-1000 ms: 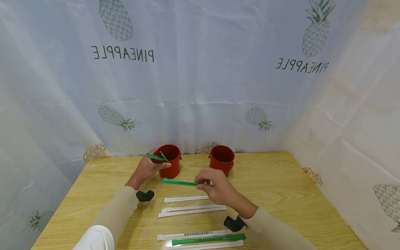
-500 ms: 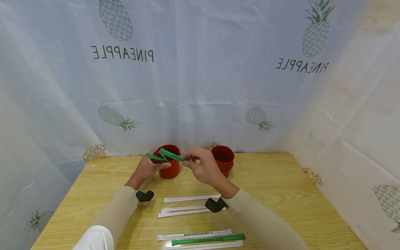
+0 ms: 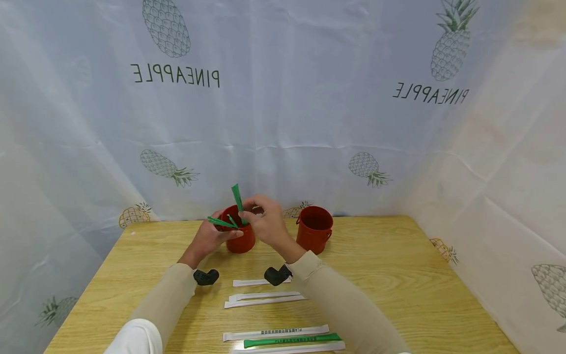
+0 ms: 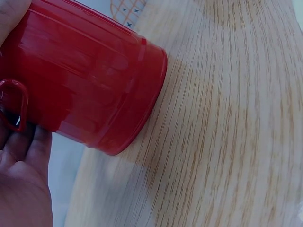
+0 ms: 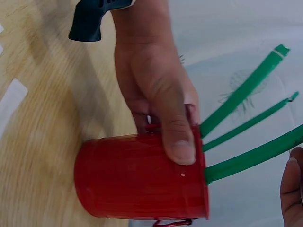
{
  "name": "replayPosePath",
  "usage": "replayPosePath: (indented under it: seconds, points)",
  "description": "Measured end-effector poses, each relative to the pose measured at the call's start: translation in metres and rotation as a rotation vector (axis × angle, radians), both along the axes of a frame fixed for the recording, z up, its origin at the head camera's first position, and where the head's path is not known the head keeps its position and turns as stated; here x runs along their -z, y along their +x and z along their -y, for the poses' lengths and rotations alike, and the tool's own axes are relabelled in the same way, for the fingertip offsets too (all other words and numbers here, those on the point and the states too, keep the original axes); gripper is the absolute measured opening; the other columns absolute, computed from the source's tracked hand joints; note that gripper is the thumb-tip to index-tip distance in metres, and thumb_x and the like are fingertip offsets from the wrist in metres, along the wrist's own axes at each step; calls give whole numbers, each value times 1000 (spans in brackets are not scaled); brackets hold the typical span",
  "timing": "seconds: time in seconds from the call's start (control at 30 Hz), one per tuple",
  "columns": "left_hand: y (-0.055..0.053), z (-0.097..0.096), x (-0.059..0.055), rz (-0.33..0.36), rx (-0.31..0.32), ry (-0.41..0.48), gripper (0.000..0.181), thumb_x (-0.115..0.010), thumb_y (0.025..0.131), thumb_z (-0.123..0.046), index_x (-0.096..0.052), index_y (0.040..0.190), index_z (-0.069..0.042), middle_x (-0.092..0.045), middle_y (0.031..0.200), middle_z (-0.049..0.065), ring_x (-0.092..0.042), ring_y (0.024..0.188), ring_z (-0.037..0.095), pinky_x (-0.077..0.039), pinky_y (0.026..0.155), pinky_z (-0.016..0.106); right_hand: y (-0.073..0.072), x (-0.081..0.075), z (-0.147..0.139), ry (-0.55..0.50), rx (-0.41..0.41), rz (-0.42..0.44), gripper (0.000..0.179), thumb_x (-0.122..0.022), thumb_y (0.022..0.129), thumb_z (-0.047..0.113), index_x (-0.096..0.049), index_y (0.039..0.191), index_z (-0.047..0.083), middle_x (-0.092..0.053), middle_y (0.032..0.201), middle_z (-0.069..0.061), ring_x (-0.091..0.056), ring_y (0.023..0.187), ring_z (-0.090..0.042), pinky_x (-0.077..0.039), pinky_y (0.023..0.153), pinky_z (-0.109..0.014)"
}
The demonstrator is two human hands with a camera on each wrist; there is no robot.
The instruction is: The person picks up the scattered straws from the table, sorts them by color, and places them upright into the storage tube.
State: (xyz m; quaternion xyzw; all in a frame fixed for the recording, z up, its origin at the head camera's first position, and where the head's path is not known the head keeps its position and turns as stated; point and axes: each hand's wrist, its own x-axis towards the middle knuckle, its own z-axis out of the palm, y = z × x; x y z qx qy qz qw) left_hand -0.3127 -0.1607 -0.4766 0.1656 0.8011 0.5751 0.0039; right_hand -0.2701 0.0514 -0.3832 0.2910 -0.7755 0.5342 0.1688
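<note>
My left hand (image 3: 211,238) grips the left red bucket (image 3: 241,243) from its left side, thumb over the front near the rim. In the left wrist view, the bucket (image 4: 90,75) stands with its base on the wood, a small wire loop on its side. My right hand (image 3: 267,222) pinches a green paper-wrapped straw (image 3: 237,195) steeply above that bucket. The right wrist view shows the lower end of this straw (image 5: 251,155) inside the rim. Two other green straws (image 5: 244,92) lean out of the bucket beside it. Their lower ends are hidden inside.
A second red bucket (image 3: 314,238) stands to the right on the wooden table (image 3: 389,275). Nearer me lie several white wrapped straws (image 3: 265,297) and one green wrapped straw (image 3: 292,340). A pineapple-print curtain (image 3: 283,113) hangs behind the table.
My right hand has carried the green straw left and away from me to the left bucket, turning it from level to steep, its lower end now inside. My left hand stays on the bucket.
</note>
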Motion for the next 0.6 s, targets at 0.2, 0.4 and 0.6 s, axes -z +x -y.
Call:
replayPosePath:
  seconds: [0.2, 0.4, 0.6]
  points:
    - [1, 0, -2, -16, 9, 8, 60, -83, 91, -29, -56, 144, -18, -66, 139, 9, -63, 130, 33, -53, 110, 54, 0, 13, 9, 52, -16, 58, 5, -71, 96, 1, -74, 101, 2, -73, 98, -14, -66, 85, -20, -57, 76, -22]
    - [1, 0, -1, -28, 9, -9, 60, -82, 91, -32, -56, 144, -19, -66, 139, 8, -65, 128, 31, -57, 107, 47, 0, 23, 11, 144, 47, 82, 10, -71, 97, 2, -74, 106, 2, -74, 102, -13, -68, 87, -21, -57, 75, -20]
    - [1, 0, -1, 6, 4, -3, 68, -82, 91, -35, -51, 148, -15, -61, 146, 10, -62, 132, 33, -59, 105, 43, 2, 31, 7, 185, 138, 103, 19, -74, 95, 5, -76, 114, 5, -74, 107, -11, -63, 91, -22, -56, 75, -20]
